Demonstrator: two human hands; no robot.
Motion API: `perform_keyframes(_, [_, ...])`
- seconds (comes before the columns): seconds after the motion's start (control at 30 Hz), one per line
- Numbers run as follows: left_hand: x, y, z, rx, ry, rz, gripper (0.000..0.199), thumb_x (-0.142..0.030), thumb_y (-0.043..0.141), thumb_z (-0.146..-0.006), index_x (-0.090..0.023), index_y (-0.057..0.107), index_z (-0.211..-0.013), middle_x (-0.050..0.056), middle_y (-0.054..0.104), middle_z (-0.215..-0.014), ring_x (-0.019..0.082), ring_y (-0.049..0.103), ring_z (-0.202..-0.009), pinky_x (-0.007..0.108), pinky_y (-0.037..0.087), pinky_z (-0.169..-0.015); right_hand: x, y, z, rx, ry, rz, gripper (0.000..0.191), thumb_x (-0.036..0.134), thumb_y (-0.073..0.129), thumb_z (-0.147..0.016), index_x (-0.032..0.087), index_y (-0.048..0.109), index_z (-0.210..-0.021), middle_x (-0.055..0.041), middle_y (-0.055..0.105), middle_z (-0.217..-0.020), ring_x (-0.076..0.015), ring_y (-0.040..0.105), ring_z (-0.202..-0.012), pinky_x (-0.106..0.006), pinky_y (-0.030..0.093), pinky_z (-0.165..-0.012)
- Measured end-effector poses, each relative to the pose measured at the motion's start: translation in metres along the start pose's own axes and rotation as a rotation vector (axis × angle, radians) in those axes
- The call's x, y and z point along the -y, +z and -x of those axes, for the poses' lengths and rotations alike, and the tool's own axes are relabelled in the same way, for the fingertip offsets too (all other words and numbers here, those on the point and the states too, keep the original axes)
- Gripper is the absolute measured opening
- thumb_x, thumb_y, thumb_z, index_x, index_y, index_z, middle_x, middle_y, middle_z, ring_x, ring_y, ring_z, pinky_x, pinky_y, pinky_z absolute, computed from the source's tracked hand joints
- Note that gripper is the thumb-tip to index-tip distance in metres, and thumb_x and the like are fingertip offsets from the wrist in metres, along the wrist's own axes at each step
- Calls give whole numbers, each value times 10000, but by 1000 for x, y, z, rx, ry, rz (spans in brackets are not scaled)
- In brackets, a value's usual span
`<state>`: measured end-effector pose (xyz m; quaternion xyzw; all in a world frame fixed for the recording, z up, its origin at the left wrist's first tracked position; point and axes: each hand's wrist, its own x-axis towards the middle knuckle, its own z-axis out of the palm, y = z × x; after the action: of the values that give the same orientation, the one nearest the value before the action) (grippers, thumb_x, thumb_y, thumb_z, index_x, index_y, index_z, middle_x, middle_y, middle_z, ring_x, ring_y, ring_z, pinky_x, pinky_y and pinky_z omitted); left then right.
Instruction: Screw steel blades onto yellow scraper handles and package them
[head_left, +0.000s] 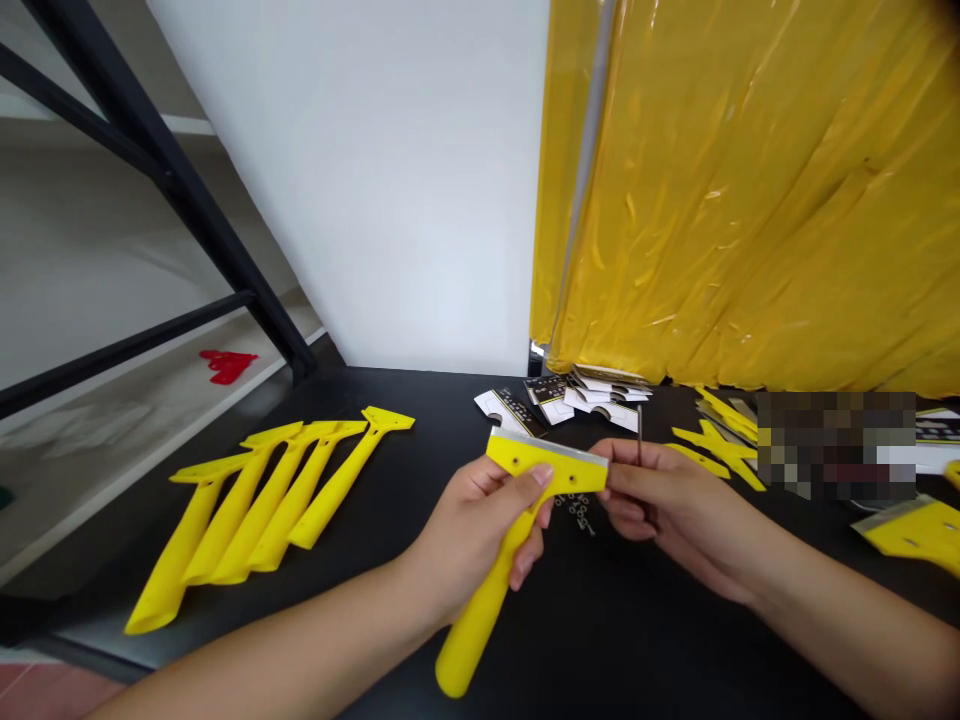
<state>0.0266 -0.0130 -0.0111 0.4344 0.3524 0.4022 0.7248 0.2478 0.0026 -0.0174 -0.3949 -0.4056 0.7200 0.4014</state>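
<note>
My left hand is closed round a yellow scraper just below its head, the thumb pressed on the plate near two screw holes. A metal blade edge runs along the scraper's top. In my right hand, closed at the scraper's right end, a thin dark metal rod stands upright between the fingers; its lower end is hidden, so I cannot tell its kind. Small screws and nuts lie on the black table between the hands. To the left, several yellow scraper handles lie side by side.
White-and-black printed cards lie towards the back. Flat yellow pieces are at the right, beside a pixelated patch. Another yellow scraper head lies at the right edge. A black-framed shelf stands left; yellow plastic sheeting hangs behind.
</note>
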Motion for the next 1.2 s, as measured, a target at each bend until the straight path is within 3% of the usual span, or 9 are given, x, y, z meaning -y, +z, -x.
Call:
perform_keyframes(0.1, [0, 0, 1, -16, 33, -8, 354, -438, 685, -1016, -176, 596, -795, -51, 559, -553, 58, 453, -353, 169, 355, -366, -1, 2, 3, 67, 60, -191, 240, 329, 879, -836, 175, 701, -885, 16, 565, -753, -73, 329, -582, -214, 221, -492])
perform_keyframes(0.23, [-2, 0, 1, -28, 39, -8, 338, -420, 681, -1018, -177, 592, -801, -50, 567, -560, 57, 461, -357, 170, 355, -371, -3, 0, 4, 98, 70, -269, 162, 262, 847, -858, 179, 733, -940, 0, 589, -787, -81, 349, -598, -212, 228, -486])
perform_keyframes(0.47, [-3, -1, -4, -21, 21, 2, 333, -443, 685, -1016, -181, 594, -832, -53, 574, -568, 60, 457, -349, 174, 346, -356, -3, 2, 8, 172, 74, -241, 124, 266, 807, -907, 173, 727, -929, -11, 595, -825, -84, 365, -622, -214, 242, -502])
perform_keyframes(1.2, [-5, 0, 0, -26, 0, -114, 399, -491, 644, -1024, -184, 586, -777, -57, 507, -491, 67, 435, -360, 169, 348, -382, 9, -4, 10, 176, 155, -173, 287, 383, 792, -952, 159, 666, -824, 10, 557, -761, -63, 273, -558, -210, 175, -462])
